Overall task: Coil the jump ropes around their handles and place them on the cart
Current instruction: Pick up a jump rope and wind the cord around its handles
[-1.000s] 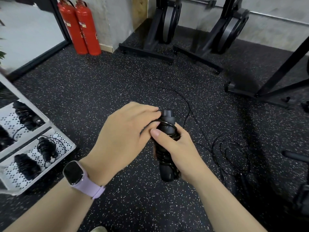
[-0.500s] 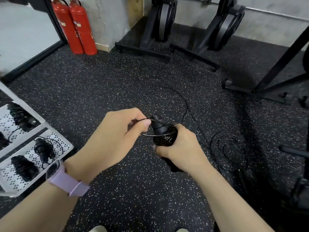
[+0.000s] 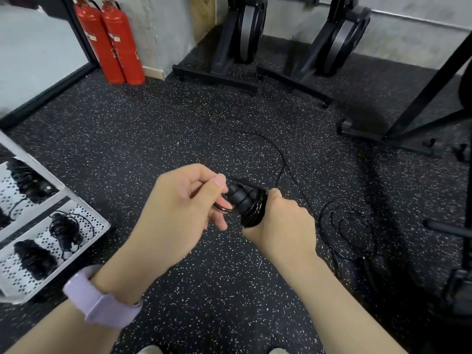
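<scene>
Right hand (image 3: pixel 278 221) wraps the jump rope handles (image 3: pixel 246 203), mostly hiding them; left hand (image 3: pixel 178 213) fingers pinch the rope (image 3: pixel 223 208), loose end trailing across the floor (image 3: pixel 153 139).

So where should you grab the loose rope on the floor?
Probably the bundled loops of the loose rope, pinched from above. They lie flat on the floor right of the right hand, so a low sideways reach would likely slide under nothing.

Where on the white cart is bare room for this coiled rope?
On the near tray, the bare patch lies along its right rim, beside the coiled rope. Its left is crowded by another bundle. The upper tray has bare mesh left of its bundle.
</scene>
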`<state>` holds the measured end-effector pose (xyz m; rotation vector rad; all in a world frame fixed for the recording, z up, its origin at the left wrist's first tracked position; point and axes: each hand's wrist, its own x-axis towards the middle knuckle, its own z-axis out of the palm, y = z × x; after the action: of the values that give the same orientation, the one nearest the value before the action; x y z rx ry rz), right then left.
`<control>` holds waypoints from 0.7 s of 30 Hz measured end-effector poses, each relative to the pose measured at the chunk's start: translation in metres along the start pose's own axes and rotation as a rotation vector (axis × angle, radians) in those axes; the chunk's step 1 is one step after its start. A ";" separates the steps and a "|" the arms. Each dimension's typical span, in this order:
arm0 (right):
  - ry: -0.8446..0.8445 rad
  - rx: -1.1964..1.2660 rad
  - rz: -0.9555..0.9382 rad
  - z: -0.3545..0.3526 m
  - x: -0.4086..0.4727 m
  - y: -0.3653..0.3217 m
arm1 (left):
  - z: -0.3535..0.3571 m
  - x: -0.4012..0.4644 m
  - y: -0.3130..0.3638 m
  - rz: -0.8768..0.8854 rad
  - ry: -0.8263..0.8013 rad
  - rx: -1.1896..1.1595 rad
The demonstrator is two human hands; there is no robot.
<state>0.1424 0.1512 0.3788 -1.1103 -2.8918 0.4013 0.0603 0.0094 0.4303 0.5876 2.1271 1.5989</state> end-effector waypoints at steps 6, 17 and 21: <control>-0.225 0.607 0.150 -0.012 0.010 0.009 | 0.006 -0.002 -0.009 -0.079 0.052 -0.103; -0.662 1.205 -0.139 -0.024 0.000 0.011 | -0.012 0.007 -0.006 -0.111 -0.058 -0.088; -0.770 1.367 -0.208 -0.021 -0.003 0.015 | -0.012 0.006 -0.001 -0.038 -0.112 0.030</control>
<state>0.1568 0.1643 0.3953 -0.3758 -2.0202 2.5938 0.0484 0.0027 0.4323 0.6279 2.0714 1.4809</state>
